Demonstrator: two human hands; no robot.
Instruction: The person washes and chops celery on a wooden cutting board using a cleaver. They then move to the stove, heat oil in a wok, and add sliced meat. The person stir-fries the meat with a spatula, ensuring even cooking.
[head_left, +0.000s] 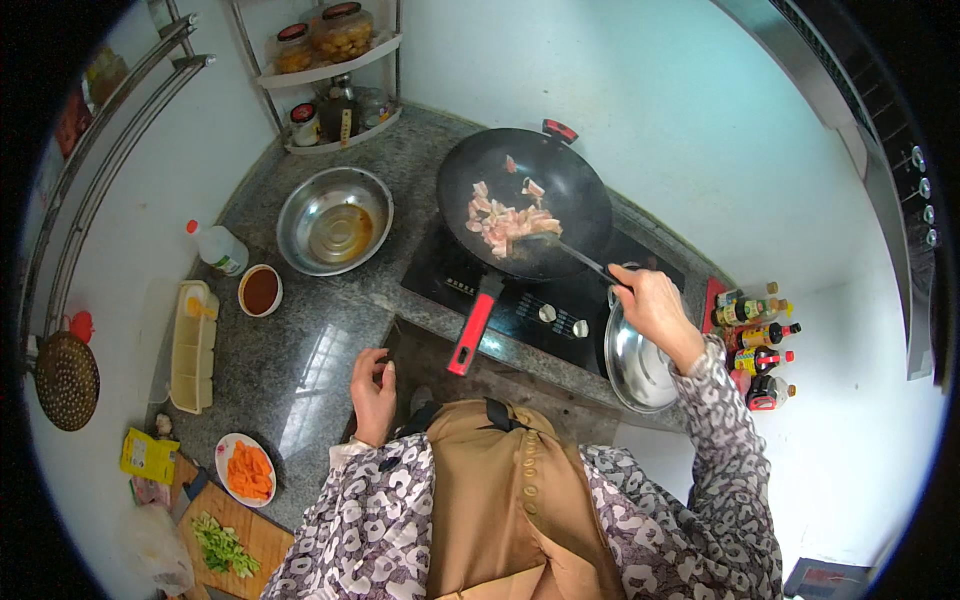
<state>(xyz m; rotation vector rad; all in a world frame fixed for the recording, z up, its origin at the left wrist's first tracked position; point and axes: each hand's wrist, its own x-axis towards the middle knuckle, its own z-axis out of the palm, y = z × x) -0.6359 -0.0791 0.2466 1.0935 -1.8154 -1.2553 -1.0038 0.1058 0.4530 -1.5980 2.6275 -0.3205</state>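
Observation:
My right hand [655, 308] is closed around the handle of a spatula [585, 258], whose blade rests among the meat in the wok. Pale pink sliced meat [508, 220] lies mostly in one heap, with a few pieces apart on the far side. The black wok [470, 165] stands on a black cooktop [510, 310], its red-and-black handle [472, 330] pointing toward me. My left hand [373, 398] is away from that handle, above the counter's front edge. Its fingers are loosely bent, the thumb is apart, and nothing shows in it.
Left of the wok sit a steel bowl [300, 215] with brown liquid, a sauce bowl [261, 291] and a compartment box [192, 350]. Sliced carrot [250, 471] fills a plate near a cutting board [255, 535] with chopped greens. A steel lid [635, 370] and several bottles [765, 335] are at right.

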